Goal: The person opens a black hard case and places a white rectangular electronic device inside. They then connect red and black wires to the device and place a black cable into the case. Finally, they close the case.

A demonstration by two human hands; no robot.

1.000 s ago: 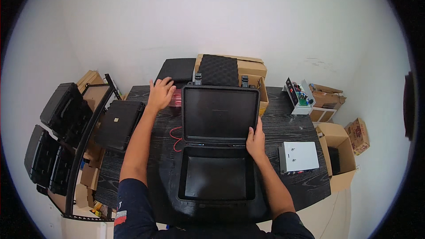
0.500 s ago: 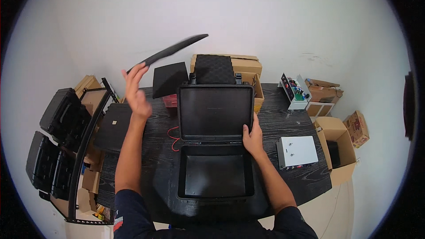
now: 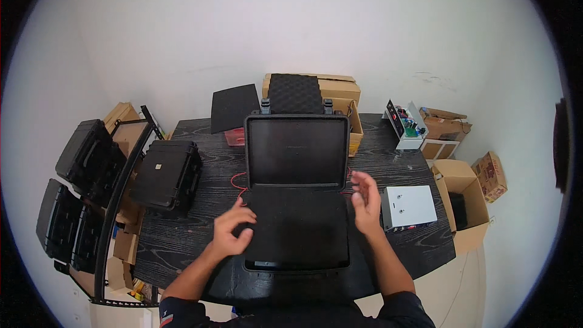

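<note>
An open black hard case (image 3: 297, 150) stands in front of me, its lid raised at the back. Over its base lies a flat black foam sheet (image 3: 297, 228), with a thin gap showing at the near left corner. My left hand (image 3: 232, 229) hovers at the sheet's left edge, fingers bent and apart from the thumb, holding nothing. Off the right side of the case, my right hand (image 3: 367, 206) is raised with its fingers apart and nothing in it. Behind the lid stands a piece of bumpy black foam (image 3: 294, 93).
Left on the dark table (image 3: 182, 240) sits a closed black case (image 3: 165, 176). Another foam sheet (image 3: 235, 108) rests on a red container (image 3: 234, 138). A white box (image 3: 411, 206) and an opened electronic unit (image 3: 405, 126) are to the right. Red wire (image 3: 238, 181) runs beside the case.
The sheet my left hand was lifting in the air now lies over the case's base, and that hand has come down free of it. My right hand has let go of the lid's edge.
</note>
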